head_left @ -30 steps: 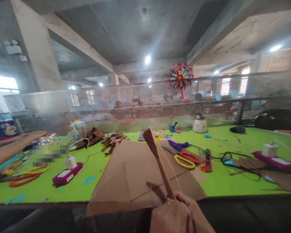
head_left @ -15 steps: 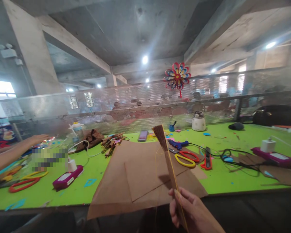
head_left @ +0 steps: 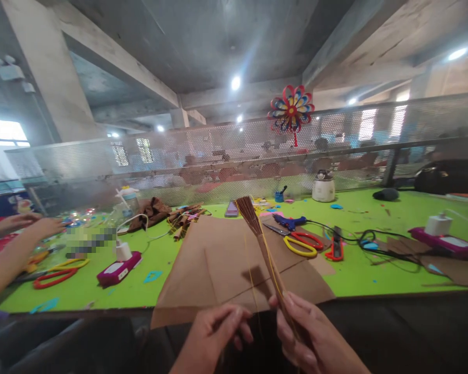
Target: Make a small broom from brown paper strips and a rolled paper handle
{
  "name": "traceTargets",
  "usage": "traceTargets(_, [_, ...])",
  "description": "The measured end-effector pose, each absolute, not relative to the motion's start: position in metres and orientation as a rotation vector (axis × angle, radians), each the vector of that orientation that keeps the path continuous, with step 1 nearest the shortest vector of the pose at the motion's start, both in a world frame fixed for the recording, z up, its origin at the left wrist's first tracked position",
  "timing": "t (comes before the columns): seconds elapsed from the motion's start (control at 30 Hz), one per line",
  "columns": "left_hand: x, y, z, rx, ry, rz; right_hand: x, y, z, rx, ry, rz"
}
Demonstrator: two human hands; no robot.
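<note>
My right hand (head_left: 306,330) is closed round the lower end of a narrow brown paper strip with a fringed, brush-like top (head_left: 253,221), tilted up and left over the table. Yellow thread (head_left: 273,267) runs along the strip, and a loose length hangs to its left. My left hand (head_left: 222,332) is raised at the front edge, fingers loosely bent and slightly apart, close to the hanging thread; I see nothing held in it. Beneath the strip lies a large brown paper sheet (head_left: 183,275) with a smaller piece on top.
Scissors (head_left: 302,244), a blue glue gun (head_left: 290,222) and an orange cutter (head_left: 336,246) lie right of the paper. Brown bundles (head_left: 185,221) lie behind it. Purple power strips (head_left: 115,270) sit on both sides. Another person's hands (head_left: 42,226) work at the left.
My left hand has come into view from below, beside the loose thread. The fringed strip has shifted slightly left at its top, still in my right hand. The view has tilted slightly.
</note>
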State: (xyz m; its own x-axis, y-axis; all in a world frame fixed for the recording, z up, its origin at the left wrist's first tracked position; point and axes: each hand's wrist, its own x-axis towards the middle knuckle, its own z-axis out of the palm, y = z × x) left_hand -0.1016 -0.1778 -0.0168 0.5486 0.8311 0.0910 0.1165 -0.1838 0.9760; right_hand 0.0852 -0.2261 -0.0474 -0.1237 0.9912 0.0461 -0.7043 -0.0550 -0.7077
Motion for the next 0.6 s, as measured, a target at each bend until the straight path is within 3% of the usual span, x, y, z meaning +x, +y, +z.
traceTargets(0.17, [-0.099, -0.142, 0.029, 1.353, 0.841, 1.394, 0.077, -0.221, -0.057, -0.529, -0.821, 1.658])
traceTargets(0.23, [-0.092, -0.126, 0.041, 1.310, 0.740, 1.467, 0.075, -0.219, -0.062, -0.559, -0.868, 1.660])
traceTargets(0.37, [-0.065, -0.109, 0.042, 1.153, 0.478, 1.091, 0.072, -0.211, -0.076, -0.591, -0.955, 1.618])
traceTargets(0.6, [-0.027, -0.139, 0.014, 0.997, 0.510, 1.024, 0.069, -0.201, -0.090, -0.629, -1.004, 1.590])
